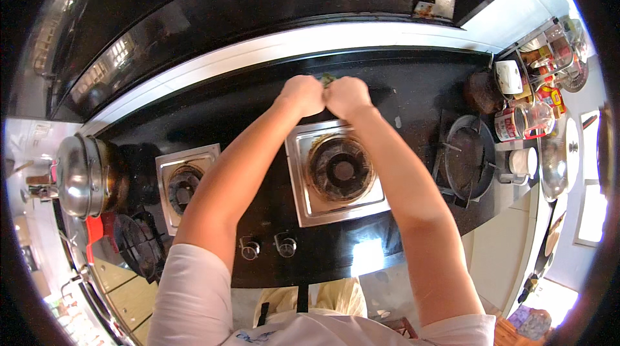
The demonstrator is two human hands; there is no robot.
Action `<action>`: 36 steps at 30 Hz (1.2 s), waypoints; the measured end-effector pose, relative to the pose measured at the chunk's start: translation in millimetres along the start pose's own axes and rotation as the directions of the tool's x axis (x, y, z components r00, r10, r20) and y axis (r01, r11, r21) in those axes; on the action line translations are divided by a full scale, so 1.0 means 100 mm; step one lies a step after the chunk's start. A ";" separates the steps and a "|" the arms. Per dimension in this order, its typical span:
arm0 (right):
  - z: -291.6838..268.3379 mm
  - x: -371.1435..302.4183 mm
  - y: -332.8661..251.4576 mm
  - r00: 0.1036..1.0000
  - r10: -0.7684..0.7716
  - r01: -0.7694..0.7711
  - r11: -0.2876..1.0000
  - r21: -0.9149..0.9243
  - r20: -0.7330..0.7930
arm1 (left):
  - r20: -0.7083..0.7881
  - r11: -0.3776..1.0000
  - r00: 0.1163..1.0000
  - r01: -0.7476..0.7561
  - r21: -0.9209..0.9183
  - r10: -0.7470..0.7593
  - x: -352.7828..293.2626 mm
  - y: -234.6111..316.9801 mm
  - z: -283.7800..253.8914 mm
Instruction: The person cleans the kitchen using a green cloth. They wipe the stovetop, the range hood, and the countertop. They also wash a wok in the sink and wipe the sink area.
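Arms (229, 175) stretch, hands (303, 95) near counter's back edge (271, 63) (room alongside).

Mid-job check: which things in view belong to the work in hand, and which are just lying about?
In the work, as far as I can judge:
left hand and right hand, close together
small greenish thing, apparently gripped between them, mostly hidden
black countertop beneath

Seemingly lying about:
steel pot, far left
white container, right
labelled jar, right

We see the left hand (303, 95) and right hand (349, 96) gripping a small greenish thing (328, 78) beyond the steel burner tray (342, 213).
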State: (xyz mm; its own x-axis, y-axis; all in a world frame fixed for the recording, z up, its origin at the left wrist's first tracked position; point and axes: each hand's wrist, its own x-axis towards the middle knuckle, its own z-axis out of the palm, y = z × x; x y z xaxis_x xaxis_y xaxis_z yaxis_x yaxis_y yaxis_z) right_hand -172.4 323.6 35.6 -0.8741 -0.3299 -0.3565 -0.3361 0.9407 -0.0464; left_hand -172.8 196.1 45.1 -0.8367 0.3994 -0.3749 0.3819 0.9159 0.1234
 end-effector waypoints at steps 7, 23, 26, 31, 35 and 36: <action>-0.08 0.16 -1.32 0.987 -0.158 0.160 0.984 0.078 -0.030 | -0.286 0.999 0.958 0.007 -0.036 -0.017 -0.82 -1.24 0.42; 0.12 0.84 -3.34 0.766 -0.376 0.604 0.699 0.383 -0.522 | -0.533 0.931 0.770 0.225 -0.288 -0.351 -2.48 -2.99 0.73; -0.11 0.82 -3.39 0.063 -0.518 0.733 0.604 -0.312 -0.853 | -0.748 0.897 0.495 0.272 -0.350 -0.442 -2.54 -2.95 0.48; -0.33 1.43 -2.87 -0.117 -0.615 0.673 0.529 -0.517 -0.780 | -0.820 0.837 0.208 0.273 -0.475 -0.533 -1.81 -2.79 0.39; -0.36 1.20 -2.23 -0.098 -0.698 0.563 0.548 -0.618 -0.709 | -0.880 0.883 0.152 0.222 -0.414 -0.451 -1.34 -2.34 0.48; -0.35 1.14 -2.03 -0.017 -0.697 0.543 0.595 -0.592 -0.717 | -0.886 0.903 0.188 0.160 -0.398 -0.424 -1.22 -2.19 0.44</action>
State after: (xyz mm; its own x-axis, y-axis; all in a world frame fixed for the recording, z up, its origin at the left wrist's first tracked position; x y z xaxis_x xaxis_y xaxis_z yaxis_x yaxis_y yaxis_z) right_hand -215.7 92.6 36.8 -0.0018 -0.7070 0.7072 -0.8823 0.3340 0.3316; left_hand -137.1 -55.1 23.3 -0.6669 -0.2780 0.6913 0.0550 0.9069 0.4177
